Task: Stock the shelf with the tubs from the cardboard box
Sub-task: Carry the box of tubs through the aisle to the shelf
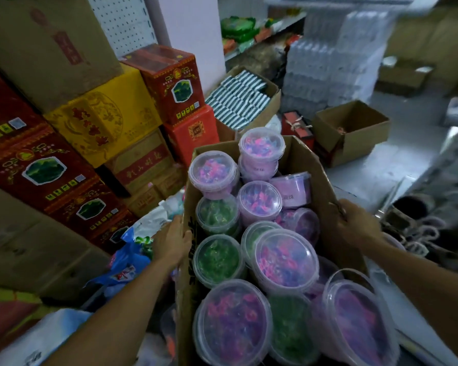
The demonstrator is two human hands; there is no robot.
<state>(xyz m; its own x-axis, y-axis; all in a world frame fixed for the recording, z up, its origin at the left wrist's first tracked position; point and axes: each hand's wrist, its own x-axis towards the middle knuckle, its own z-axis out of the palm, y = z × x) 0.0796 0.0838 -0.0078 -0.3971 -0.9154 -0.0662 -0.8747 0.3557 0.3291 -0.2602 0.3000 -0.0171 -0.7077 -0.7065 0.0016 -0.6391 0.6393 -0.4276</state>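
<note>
Stacked cartons [95, 122] along the left, red and yellow, floor to near head height. Shrink-wrapped bottles [336, 56] piled at the back right, with a shelf [262, 35] of green packets just beside them, well apart from the work.

Centre and low: box [299, 165], open-topped, crammed with tubs [283, 260], some upright, a few tipped on their sides near the far end. None out yet (stocking proper not begun, by the look of it).

Left hand [171, 243] curled round the left wall of the box, thumb over the rim, fingers outside. Right hand [358, 224] clamped likewise on the right wall, thumb on the edge. Both gripping cardboard, no tub in either.

Probably heavy as a whole, given so many full tubs, and the thin walls likely to bow or tear if hauled by the rims alone; better supported from beneath.

Tubs themselves: clear plastic, round, lidded, smooth, filled with pink-purple or green pieces. Likely light to middling singly, fairly stiff, a bit slippery on the sides. Best taken round the body just under the lid rim, or by the thin bail handle [336, 276] visible on the nearest right one. Lids possibly only snapped on, so not to be lifted by the lid.
</note>
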